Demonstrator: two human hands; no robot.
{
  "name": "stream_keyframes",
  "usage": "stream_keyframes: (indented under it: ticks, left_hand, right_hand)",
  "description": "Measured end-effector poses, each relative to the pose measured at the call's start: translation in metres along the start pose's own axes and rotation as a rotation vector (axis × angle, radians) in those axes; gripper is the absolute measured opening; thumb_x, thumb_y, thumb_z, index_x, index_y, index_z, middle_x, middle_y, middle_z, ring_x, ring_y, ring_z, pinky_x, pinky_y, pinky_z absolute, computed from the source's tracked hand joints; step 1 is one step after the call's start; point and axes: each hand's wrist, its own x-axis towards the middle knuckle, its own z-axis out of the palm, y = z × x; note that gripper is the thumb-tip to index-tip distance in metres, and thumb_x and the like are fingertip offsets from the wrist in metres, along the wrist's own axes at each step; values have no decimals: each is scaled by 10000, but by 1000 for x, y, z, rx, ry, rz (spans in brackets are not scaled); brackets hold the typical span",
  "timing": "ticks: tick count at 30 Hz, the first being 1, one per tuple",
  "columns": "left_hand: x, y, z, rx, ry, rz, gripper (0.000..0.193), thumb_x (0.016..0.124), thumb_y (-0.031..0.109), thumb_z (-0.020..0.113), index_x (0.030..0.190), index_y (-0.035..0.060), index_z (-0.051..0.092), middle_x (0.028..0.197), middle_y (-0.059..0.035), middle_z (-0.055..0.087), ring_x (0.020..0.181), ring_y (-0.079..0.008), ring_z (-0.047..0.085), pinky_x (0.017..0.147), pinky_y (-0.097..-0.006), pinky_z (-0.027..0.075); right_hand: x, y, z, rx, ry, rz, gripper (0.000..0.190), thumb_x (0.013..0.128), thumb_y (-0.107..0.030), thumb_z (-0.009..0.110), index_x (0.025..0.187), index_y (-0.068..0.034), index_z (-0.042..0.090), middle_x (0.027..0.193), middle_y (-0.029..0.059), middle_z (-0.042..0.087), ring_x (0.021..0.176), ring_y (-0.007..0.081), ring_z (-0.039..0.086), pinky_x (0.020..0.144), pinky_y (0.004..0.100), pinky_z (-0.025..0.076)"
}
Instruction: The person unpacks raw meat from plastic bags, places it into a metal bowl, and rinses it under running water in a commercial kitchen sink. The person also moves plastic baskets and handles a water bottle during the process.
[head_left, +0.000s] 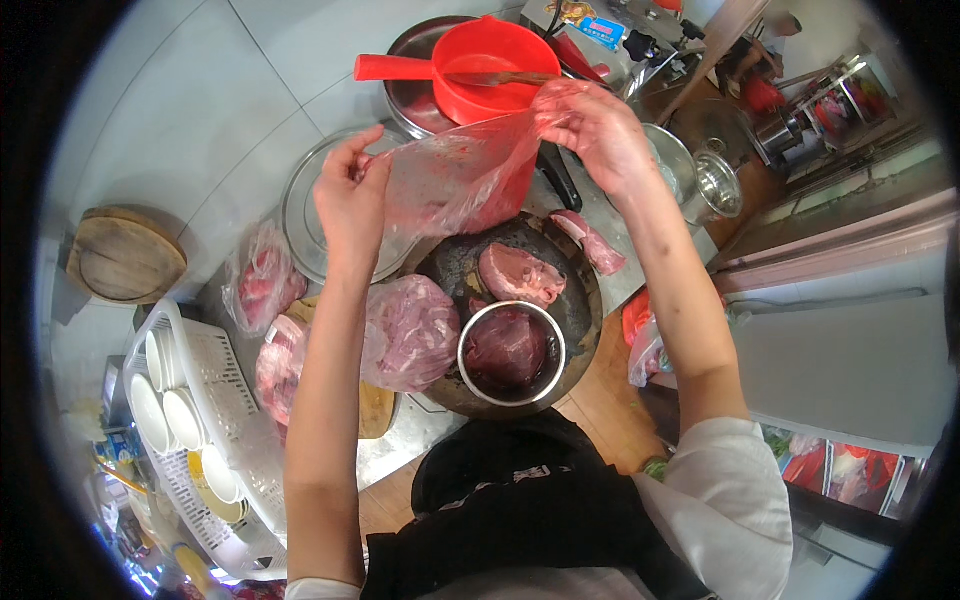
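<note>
A clear plastic bag (457, 176), smeared red inside, is stretched between my two hands. My left hand (352, 187) pinches one edge of it, and my right hand (589, 131) grips the opposite edge. Below the bag, on a round dark chopping block (581, 330), lies a piece of raw meat (517, 271). A metal bowl (555, 379) at the block's near edge holds a dark red piece of meat (506, 349). To the left, touching the block, sits a bag of pale pink meat (412, 334). A narrow strip of meat (591, 241) lies off the block's far right side.
Behind the hands, a red plastic ladle (491, 45) rests over a metal basin (412, 97), with a knife (510, 78) across it. A round lid (300, 217), bagged meat (262, 281) and a white basket (217, 390) of bowls stand left. Metal pots (671, 157) stand right. A person (757, 60) is beyond.
</note>
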Motion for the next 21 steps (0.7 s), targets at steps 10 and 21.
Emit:
stream_keyframes:
  ticks: [10, 21]
  left_hand:
    - [-28, -58, 45, 233, -247, -137, 228, 804, 15, 585, 1027, -8, 630, 951, -125, 632, 796, -161, 600, 725, -284, 484]
    - [-62, -16, -13, 375, -258, -91, 386, 775, 152, 642, 1143, 54, 580, 990, -133, 588, 865, -231, 590, 778, -316, 464]
  right_hand:
    - [-70, 106, -110, -873, 213, 36, 299, 825, -174, 614, 1080, -19, 587, 888, 72, 631, 763, 131, 589, 662, 270, 490]
    - [-113, 143, -59, -1338, -314, -139, 596, 696, -302, 735, 1195, -50, 528, 1039, 149, 556, 997, 329, 524, 875, 384, 423]
